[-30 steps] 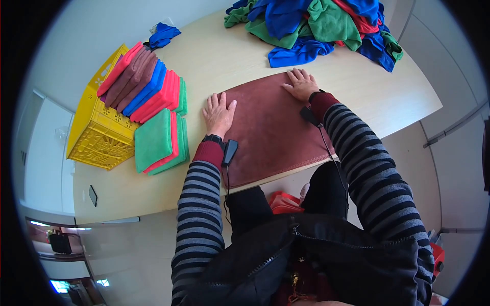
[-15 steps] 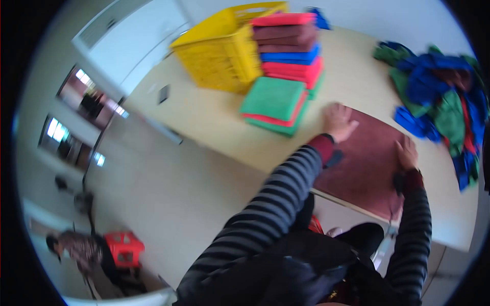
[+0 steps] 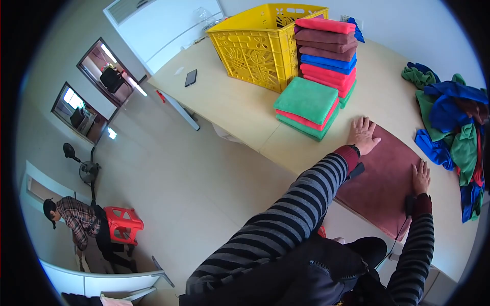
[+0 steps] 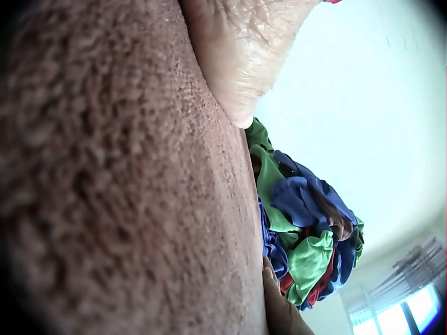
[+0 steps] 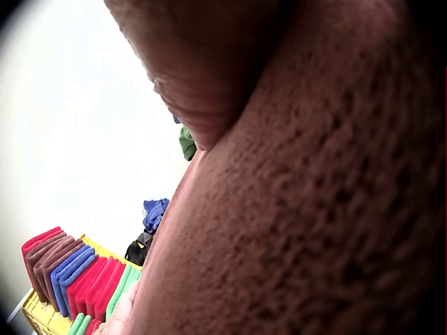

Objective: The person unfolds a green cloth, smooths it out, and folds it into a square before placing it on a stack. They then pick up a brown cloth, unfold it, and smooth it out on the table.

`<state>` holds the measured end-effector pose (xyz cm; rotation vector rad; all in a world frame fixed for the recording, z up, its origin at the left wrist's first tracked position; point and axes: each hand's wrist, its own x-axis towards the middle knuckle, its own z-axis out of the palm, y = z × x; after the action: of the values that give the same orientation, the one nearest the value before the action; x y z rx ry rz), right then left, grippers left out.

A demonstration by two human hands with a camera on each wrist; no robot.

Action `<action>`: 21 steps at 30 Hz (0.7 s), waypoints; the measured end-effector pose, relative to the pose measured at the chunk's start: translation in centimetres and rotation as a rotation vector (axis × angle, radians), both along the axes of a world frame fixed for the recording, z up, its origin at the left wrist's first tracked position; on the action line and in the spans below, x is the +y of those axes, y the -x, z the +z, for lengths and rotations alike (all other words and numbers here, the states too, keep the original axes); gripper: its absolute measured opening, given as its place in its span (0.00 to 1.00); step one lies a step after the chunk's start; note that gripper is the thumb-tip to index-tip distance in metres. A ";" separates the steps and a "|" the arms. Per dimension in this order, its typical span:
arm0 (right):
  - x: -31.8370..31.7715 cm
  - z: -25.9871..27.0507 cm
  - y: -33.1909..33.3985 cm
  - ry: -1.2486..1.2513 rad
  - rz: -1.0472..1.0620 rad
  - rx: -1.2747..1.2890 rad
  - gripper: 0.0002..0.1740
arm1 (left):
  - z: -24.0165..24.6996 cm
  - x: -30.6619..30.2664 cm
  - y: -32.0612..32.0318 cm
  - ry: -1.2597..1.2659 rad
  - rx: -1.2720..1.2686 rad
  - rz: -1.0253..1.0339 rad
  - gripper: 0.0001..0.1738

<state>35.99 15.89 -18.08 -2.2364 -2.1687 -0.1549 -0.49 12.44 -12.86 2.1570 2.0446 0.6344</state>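
Observation:
A brown towel [image 3: 380,178] lies spread flat on the table, its near edge along the table's front edge. My left hand [image 3: 363,135] rests on its left side with the fingers straight and the thumb out. On the right side of the cloth lies my right hand [image 3: 421,178], fingers extended toward the far edge. In the left wrist view the heel of the left hand [image 4: 241,52] presses on the fuzzy fabric [image 4: 133,181]. The right wrist view has the right hand [image 5: 199,70] down on the same towel, in shadow.
Folded towels in green [image 3: 309,99] and other colours are stacked left of the cloth, beside a yellow crate [image 3: 255,56]. A heap of loose towels [image 3: 451,120] lies to the right. A phone [image 3: 191,78] is on the table's left part. Another person [image 3: 81,219] bends near a red stool [image 3: 122,224].
The head view has swung left, bringing the floor, doorways and another person into sight. Both hands stay laid on the brown towel, which keeps its place on the table.

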 end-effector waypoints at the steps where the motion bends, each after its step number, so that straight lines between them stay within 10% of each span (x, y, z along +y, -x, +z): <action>1: 0.1 -0.2 -0.3 0.000 -0.006 0.004 0.40 | 0.2 -0.1 -0.1 0.005 0.003 -0.001 0.42; 13: -0.5 -1.2 -0.3 -0.317 0.255 -0.022 0.38 | 1.2 -1.3 0.5 -0.188 -0.063 -0.052 0.32; 21: -5.6 5.1 4.3 -0.098 -0.042 0.158 0.40 | -1.0 0.0 0.0 -0.065 0.144 -0.046 0.40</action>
<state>31.69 10.25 -12.94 -2.1630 -1.9913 -0.0812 -0.54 12.39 -13.91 2.3433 2.0628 0.5631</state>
